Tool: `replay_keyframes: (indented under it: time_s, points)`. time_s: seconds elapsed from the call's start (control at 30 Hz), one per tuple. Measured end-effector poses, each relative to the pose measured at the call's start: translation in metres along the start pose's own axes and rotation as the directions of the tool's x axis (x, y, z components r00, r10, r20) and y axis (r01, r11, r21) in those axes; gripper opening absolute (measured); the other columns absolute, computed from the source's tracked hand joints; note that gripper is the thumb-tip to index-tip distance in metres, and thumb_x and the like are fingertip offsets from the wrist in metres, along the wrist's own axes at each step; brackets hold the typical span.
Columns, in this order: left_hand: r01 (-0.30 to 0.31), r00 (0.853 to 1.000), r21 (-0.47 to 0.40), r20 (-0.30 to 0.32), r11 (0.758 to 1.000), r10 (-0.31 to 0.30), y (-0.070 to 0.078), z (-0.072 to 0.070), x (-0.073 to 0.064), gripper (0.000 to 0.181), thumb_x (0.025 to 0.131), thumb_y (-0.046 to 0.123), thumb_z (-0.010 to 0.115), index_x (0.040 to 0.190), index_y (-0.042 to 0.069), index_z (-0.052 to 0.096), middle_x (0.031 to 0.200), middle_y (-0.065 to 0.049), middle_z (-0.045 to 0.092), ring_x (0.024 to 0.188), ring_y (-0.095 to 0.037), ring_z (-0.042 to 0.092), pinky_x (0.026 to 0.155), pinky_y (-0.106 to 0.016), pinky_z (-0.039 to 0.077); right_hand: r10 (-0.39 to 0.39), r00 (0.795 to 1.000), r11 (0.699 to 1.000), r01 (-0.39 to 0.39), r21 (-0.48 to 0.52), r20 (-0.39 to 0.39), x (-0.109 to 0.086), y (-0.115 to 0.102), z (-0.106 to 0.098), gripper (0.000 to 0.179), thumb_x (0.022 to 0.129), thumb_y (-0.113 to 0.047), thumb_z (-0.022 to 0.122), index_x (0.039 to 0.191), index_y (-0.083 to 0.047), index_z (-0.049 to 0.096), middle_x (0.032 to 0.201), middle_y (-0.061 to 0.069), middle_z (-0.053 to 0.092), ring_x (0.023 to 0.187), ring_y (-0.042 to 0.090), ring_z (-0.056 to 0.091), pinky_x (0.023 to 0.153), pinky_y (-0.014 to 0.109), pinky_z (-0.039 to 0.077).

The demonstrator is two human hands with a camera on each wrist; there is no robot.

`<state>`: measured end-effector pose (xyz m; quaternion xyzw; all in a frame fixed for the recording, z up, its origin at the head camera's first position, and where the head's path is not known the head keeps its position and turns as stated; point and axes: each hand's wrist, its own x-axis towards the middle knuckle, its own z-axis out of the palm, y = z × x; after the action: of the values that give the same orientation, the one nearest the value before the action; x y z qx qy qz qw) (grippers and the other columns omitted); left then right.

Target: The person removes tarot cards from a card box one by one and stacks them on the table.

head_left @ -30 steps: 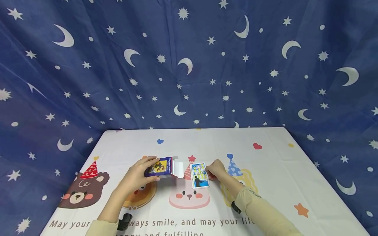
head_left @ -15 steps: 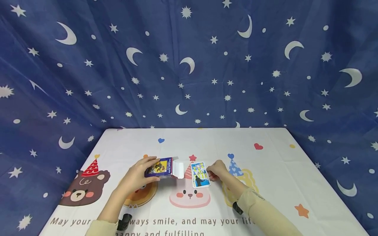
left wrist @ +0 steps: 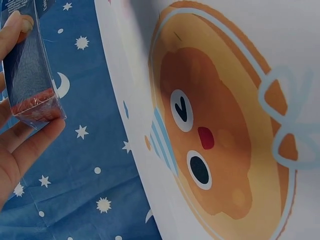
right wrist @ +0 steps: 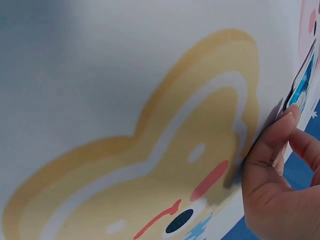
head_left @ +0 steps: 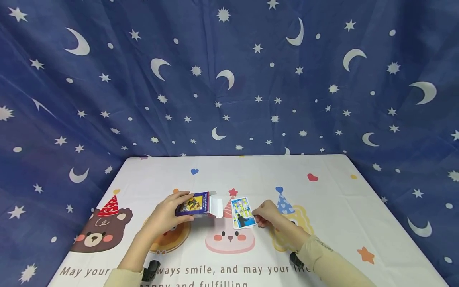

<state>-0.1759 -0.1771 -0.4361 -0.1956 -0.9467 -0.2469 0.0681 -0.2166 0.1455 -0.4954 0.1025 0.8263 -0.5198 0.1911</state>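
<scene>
My left hand [head_left: 165,210] grips a dark blue tarot card box [head_left: 193,203] with a yellow picture, fingers on its far side and thumb on its near side. Its white end flap [head_left: 216,207] stands open toward the right. In the left wrist view, the fingers hold the box [left wrist: 30,70], which has a clear wrapper and a red end. Right of the flap lies a small stack of tarot cards [head_left: 242,213], picture up, slightly fanned. My right hand [head_left: 267,213] pinches the stack's right edge. The right wrist view shows thumb and fingertip at the cards' [right wrist: 303,85] edge.
A white tablecloth [head_left: 287,171] with cartoon animals and printed text covers the table. Behind it hangs a dark blue curtain [head_left: 251,75] with moons and stars. Black wrist devices [head_left: 152,270] sit at both sleeves.
My right hand has slid a little toward me along the cards' right edge. The cards have turned slightly and spread a little. My left hand and the box stay put.
</scene>
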Motion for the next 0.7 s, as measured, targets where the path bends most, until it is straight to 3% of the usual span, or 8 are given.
replay_keyframes:
  time_s: [0.3, 0.7]
  points:
    - [-0.004, 1.000, -0.004, -0.001, 1.000, 0.004, 0.0002, -0.0002, 0.0011, 0.065, 0.073, 0.028, 0.080, 0.131, 0.010, 0.057, 0.136, -0.012, 0.052, 0.125, -0.039, 0.048, 0.097, -0.058, 0.043, -0.041, 0.999, 0.999, 0.041, -0.031, -0.006, -0.0044, -0.0001, 0.0007, 0.015, 0.082, -0.001, 0.062, 0.068, 0.003, 0.061, 0.047, 0.000, 0.051, 0.035, 0.004, 0.046, 0.037, 0.013, 0.042]
    - [-0.017, 1.000, -0.002, 0.001, 1.000, 0.017, -0.0001, 0.0014, 0.0002, 0.064, 0.072, 0.027, 0.081, 0.129, 0.009, 0.058, 0.135, -0.013, 0.053, 0.123, -0.038, 0.050, 0.096, -0.057, 0.044, -0.015, 1.000, 0.995, 0.014, -0.095, -0.018, -0.0097, -0.0007, 0.0046, 0.015, 0.081, -0.002, 0.064, 0.067, 0.001, 0.060, 0.047, 0.000, 0.051, 0.036, 0.005, 0.046, 0.037, 0.013, 0.042]
